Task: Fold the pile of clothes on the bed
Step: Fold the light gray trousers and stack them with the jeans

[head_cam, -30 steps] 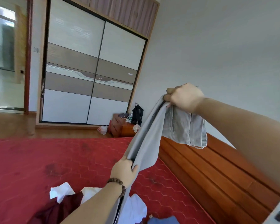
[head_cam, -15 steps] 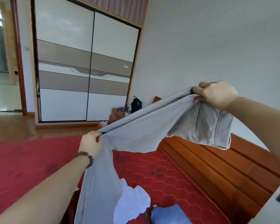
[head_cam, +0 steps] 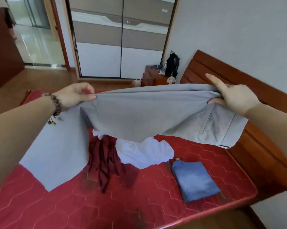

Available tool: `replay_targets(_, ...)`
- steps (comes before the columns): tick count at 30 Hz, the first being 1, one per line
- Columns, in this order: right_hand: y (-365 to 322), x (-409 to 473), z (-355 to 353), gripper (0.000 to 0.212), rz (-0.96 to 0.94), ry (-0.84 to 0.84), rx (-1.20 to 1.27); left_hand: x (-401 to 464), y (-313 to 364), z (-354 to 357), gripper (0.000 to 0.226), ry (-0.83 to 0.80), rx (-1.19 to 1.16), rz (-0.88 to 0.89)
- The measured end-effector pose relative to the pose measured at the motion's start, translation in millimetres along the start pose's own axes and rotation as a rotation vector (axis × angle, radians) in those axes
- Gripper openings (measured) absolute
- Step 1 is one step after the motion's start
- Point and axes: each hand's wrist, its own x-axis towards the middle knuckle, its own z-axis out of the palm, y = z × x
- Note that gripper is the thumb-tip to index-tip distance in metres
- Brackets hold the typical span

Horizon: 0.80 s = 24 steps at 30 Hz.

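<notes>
You are partway through, by the look of it. One folded blue denim garment (head_cam: 195,180) lies flat on the red quilted bed (head_cam: 139,209), below your right hand and nearer you, so at least one piece seems done. Still loose are a crumpled white cloth garment (head_cam: 144,153) and a rumpled dark maroon garment (head_cam: 106,162), both heaped on the bed beneath the span between your hands, touching each other. The piece you are working on is the pair of grey cloth trousers (head_cam: 139,116), stretched in the air between both hands, not yet folded.

Your left hand (head_cam: 75,95) pinches the trousers' upper edge between thumb and fingers, arm reaching forward, a bead bracelet at the wrist; a leg hangs down from it to the bed. Your right hand (head_cam: 233,96) grips the waist end, thumb curled under the fabric, index finger pointing up and away, with the pocket panel hanging below it. Both arms are held out at about the same height, well apart, keeping the cloth taut.
</notes>
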Motion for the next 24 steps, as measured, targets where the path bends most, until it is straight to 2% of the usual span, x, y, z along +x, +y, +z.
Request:
replay_targets(2,-4,-11,28,0.059,-0.058,-0.076,0.048,-19,-14,15,0.010,0.003,0.155,-0.026)
replay_targets(4,-10,-24,56,0.039,-0.073,-0.182,0.122,-40,-26,34,0.011,-0.054,0.361,-0.040)
replay_targets(7,-20,-45,97,0.039,-0.084,-0.341,0.179,-78,-44,63,0.040,-0.179,0.561,-0.104)
replay_targets(10,-31,-65,139,0.039,-0.115,-0.505,0.231,-108,-78,86,0.047,-0.307,0.616,-0.242)
replay_targets(13,-45,-83,181,0.033,-0.130,-0.668,0.257,-129,-114,106,0.028,-0.416,0.679,-0.335)
replay_targets(15,-54,-91,210,0.029,-0.140,-0.715,0.278,-133,-139,114,0.023,-0.445,0.757,-0.369)
replay_targets(17,-61,-94,239,0.029,-0.161,-0.758,0.264,-131,-163,117,0.029,-0.452,0.902,-0.396)
replay_targets(19,-68,-90,264,0.018,-0.171,-0.797,0.230,-123,-179,117,0.026,-0.420,1.037,-0.426)
replay_targets(22,-75,-71,294,0.009,-0.159,-0.786,0.175,-100,-187,109,0.015,-0.323,1.144,-0.375)
replay_targets(24,-78,-55,304,0.008,-0.131,-0.757,0.161,-83,-189,97,0.019,-0.274,1.199,-0.350)
